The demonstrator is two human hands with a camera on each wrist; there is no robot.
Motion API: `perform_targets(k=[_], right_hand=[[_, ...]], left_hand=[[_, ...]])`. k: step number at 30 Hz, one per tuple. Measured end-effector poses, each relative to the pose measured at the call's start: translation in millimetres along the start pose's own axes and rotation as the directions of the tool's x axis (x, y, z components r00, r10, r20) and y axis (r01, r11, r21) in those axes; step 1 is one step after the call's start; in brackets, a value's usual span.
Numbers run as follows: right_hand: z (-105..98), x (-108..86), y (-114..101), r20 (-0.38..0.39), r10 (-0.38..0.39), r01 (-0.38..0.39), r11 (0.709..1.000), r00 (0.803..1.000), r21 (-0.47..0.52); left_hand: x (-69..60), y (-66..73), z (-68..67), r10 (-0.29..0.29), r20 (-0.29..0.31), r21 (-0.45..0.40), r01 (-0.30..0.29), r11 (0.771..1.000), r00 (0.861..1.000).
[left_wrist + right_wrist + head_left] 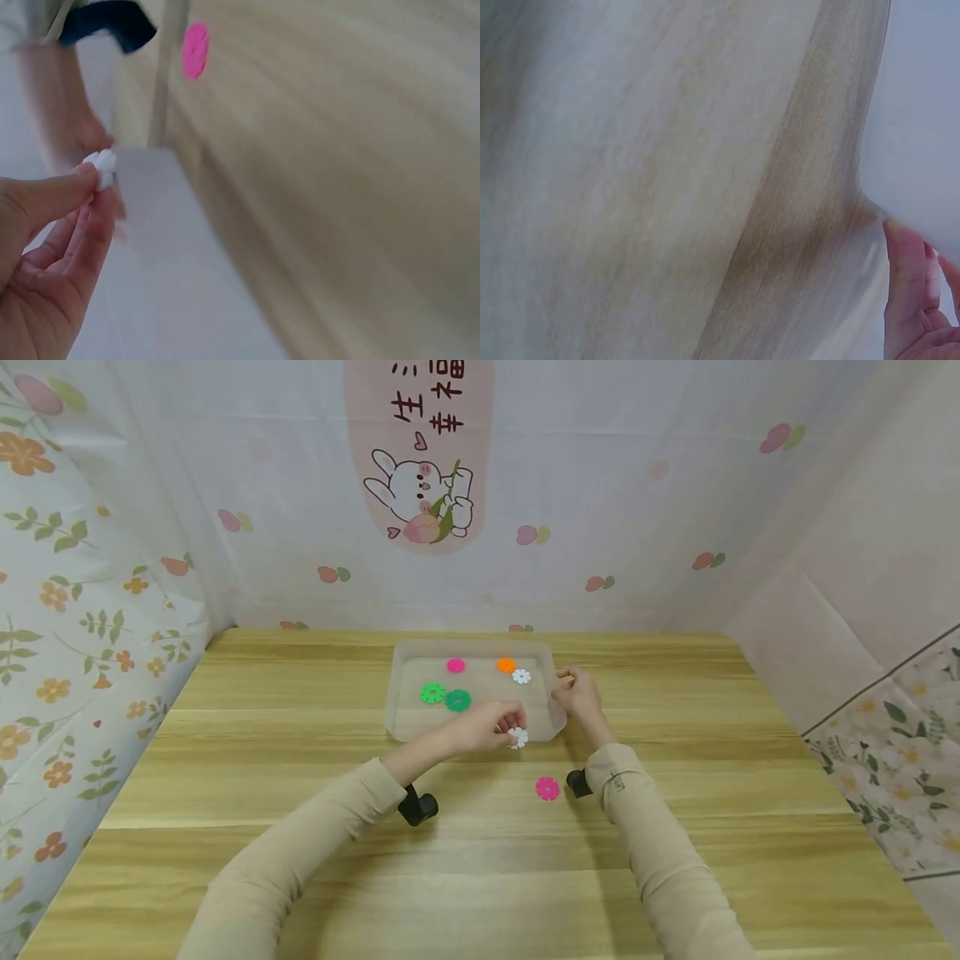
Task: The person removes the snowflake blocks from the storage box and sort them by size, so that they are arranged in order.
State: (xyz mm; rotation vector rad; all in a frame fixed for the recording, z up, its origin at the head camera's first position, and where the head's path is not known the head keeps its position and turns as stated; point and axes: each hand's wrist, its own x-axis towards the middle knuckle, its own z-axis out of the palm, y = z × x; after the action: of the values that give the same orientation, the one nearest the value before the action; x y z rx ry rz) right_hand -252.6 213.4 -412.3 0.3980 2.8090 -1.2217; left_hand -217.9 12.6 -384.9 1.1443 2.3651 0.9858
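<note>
My left hand (486, 727) pinches a white notched plastic disc (518, 738) between thumb and fingertips, over the front edge of a translucent plastic box (408, 727). The disc (103, 166) appears nearly edge-on in the left wrist view. At the box's right side, my right hand (581, 695) grips the rim, thumb outside and other fingers partly hidden. Inside lie a pink disc (456, 666), a light green disc (432, 693), a dark green disc (458, 700), an orange disc (507, 666) and another white disc (521, 677).
A pink disc (547, 788) lies on the wooden table (480, 877) in front of the box, near my right sleeve (652, 835). Behind the table hangs a printed cloth (600, 510). Black wrist mounts (417, 807) stick out at both cuffs.
</note>
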Motion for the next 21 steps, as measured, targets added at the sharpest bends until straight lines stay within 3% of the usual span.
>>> perform_targets(k=[3, 7, 10, 14, 21], right_hand=[[-0.6, 0.7, 0.8, -0.004, -0.004, 0.004, 1.0, 1.0, -0.004], [-1.2, 1.3, 0.8, -0.003, 0.0, 0.0, 1.0, 1.0, -0.005], [-1.5, 1.5, 0.7, -0.001, -0.002, 0.002, 1.0, 1.0, 0.003], [-0.7, 1.7, 1.2, -0.007, -0.009, 0.01, 1.0, 1.0, 0.018], [-0.4, 1.7, 2.1, -0.002, -0.003, 0.003, 1.0, 1.0, 0.026]], left_hand=[[-0.2, 0.8, 11.0, 0.023, 0.075, 0.009, -0.024, 1.0, 0.997], [-0.5, 0.4, 24.1, 0.033, 0.18, 0.006, -0.035, 0.999, 0.983], [-0.2, -0.5, 32.2, 0.035, 0.221, -0.005, -0.035, 0.999, 0.975], [0.1, -1.3, 41.2, 0.028, 0.23, -0.009, -0.027, 1.0, 0.973], [-1.6, 0.4, 48.0, -0.006, 0.191, 0.038, -0.001, 0.999, 0.982]])
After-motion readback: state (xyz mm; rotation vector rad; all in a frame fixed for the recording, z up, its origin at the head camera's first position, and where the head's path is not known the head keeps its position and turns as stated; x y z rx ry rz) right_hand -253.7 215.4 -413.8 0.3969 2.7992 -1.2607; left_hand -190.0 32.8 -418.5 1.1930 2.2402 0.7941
